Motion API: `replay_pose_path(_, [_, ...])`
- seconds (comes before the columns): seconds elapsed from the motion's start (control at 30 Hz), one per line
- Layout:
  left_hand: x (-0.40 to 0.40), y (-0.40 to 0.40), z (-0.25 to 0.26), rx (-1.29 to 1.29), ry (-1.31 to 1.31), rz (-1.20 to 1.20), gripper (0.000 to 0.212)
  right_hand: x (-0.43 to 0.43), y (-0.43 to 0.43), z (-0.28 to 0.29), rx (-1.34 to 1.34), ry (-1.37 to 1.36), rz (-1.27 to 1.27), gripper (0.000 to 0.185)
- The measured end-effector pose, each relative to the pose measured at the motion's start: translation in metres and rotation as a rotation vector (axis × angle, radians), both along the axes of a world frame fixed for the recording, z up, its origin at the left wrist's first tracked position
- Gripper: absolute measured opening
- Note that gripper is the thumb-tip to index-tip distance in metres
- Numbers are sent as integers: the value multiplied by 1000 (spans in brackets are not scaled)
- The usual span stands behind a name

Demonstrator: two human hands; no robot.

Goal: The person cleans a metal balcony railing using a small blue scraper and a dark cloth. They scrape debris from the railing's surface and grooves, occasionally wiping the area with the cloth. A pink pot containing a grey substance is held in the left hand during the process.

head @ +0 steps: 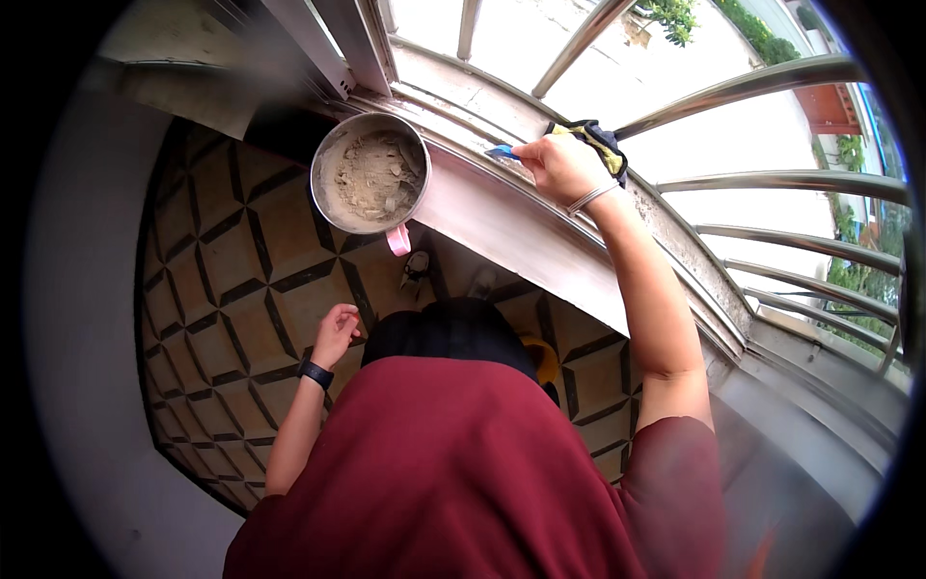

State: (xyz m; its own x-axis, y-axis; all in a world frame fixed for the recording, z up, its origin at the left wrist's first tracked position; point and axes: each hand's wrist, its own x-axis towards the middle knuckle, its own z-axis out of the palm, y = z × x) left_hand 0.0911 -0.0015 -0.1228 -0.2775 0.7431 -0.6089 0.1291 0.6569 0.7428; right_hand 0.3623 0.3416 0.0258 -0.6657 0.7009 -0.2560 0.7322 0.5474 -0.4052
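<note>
My right hand [564, 168] is at the window track, closed around a small blue-handled tool [503, 151]. The tool's tip points left along the track, and its working end is too small to make out. Just beyond that hand, a grey and yellow cloth with dark edging [604, 141] lies on the outer ledge by the railing. My left hand [336, 334] hangs low over the floor with its fingers loosely curled. A small orange spot shows at its fingertips; whether it is a held thing is unclear. A metal pot [369, 174] with a pink handle [398, 239] holds pale, crumbly material at the sill's left end.
Curved metal railing bars [781, 181] stand outside the window. The pale inner sill [521, 231] runs diagonally before me, beside the worn window track [463, 134]. A sliding window frame [318, 43] is at upper left. Below, a yellow object [541, 360] sits on the tiled floor [282, 239].
</note>
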Motion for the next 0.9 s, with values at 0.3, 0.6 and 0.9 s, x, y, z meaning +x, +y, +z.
replay_pose_path(0.3, [-2, -18, -30, -38, -14, -45, 17, 120, -17, 38, 41, -306, 73, 15])
replay_pose_path(0.6, [-7, 7, -10, 73, 44, -88, 19, 42, -14, 1, 255, -48, 185, 22])
replay_pose_path(0.9, [-22, 2, -7, 10, 57, -92, 20, 112, -16, 25, 99, -262, 326, 25])
